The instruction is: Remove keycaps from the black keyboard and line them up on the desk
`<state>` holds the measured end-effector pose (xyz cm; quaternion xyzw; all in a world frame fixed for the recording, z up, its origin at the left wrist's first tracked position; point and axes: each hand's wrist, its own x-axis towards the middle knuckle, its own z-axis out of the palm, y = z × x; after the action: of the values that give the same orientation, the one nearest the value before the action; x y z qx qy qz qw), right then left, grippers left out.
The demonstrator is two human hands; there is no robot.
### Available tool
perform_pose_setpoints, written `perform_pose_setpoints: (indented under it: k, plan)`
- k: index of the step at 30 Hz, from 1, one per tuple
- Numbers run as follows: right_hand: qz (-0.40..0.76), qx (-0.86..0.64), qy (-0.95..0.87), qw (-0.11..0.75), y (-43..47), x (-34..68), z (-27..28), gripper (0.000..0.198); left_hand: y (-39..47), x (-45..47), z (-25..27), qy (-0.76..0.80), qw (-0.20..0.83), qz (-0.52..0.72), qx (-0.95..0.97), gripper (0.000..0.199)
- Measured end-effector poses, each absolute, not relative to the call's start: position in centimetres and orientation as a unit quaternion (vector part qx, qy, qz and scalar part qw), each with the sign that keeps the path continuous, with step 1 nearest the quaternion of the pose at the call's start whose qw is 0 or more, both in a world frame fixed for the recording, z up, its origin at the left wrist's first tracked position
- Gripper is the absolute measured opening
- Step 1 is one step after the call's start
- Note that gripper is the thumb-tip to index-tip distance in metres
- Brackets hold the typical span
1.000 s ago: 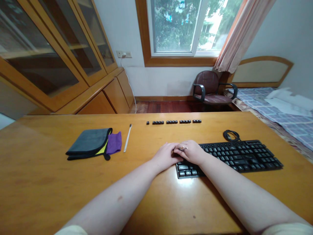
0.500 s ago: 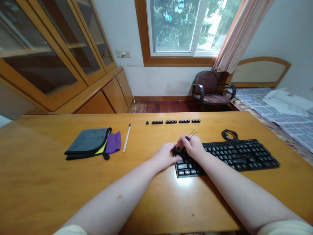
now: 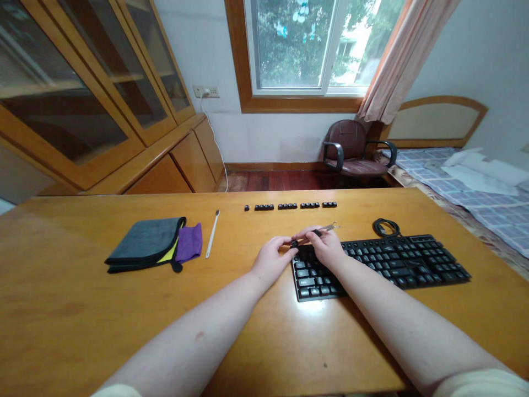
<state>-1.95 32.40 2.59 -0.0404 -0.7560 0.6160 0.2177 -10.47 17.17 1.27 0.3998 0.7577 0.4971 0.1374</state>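
A black keyboard (image 3: 397, 263) lies on the wooden table, and both my hands are at its left end. My right hand (image 3: 330, 251) is closed around a wire keycap puller (image 3: 316, 233) with a dark handle; thin wire ends stick out to the upper right. At the keyboard's top left corner, my left hand (image 3: 273, 259) pinches a small black keycap (image 3: 294, 243) between thumb and fingers. The puller's other end reaches toward this keycap; whether they touch is hard to tell. Several removed keycaps (image 3: 287, 206) stand in short groups along the table's far side.
To the left lie a folded grey cloth (image 3: 144, 240), a purple cloth (image 3: 190, 242) and a white toothbrush (image 3: 212, 234). The coiled keyboard cable (image 3: 386, 227) rests behind the keyboard. A maroon armchair (image 3: 347, 146) and a bed (image 3: 475, 171) stand beyond the table.
My left thumb and fingers have come up off the keys to pinch a keycap at the corner. The puller in my right hand has tilted flatter, its wire ends pointing more to the right.
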Motion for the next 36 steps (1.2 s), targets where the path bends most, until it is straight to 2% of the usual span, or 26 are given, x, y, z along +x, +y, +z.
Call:
perform_pose_setpoints:
  k: [5, 9, 17, 28, 36]
  plan:
    - [0.603, -0.02, -0.766, 0.22, 32.5, -2.1, 2.6, 0.036, 17.1, -10.5, 0.9, 0.748, 0.132, 0.529, 0.379, 0.024]
    - [0.543, 0.002, -0.804, 0.243, 32.6, -2.1, 2.9, 0.032, 17.1, -10.5, 0.9, 0.739, 0.141, 0.54, 0.377, 0.023]
    - [0.488, -0.029, -0.843, 0.223, 32.3, -1.8, 3.4, 0.03, 17.4, -10.7, 0.3, 0.669, 0.217, 0.614, 0.358, 0.023]
    - [0.427, 0.008, -0.867, 0.258, 32.5, -1.6, 3.3, 0.021, 17.5, -10.7, 0.4, 0.638, 0.255, 0.643, 0.338, 0.02]
    - [0.41, 0.023, -0.873, 0.263, 32.3, -1.3, 4.0, 0.021, 17.4, -10.8, 0.5, 0.625, 0.269, 0.653, 0.333, 0.02]
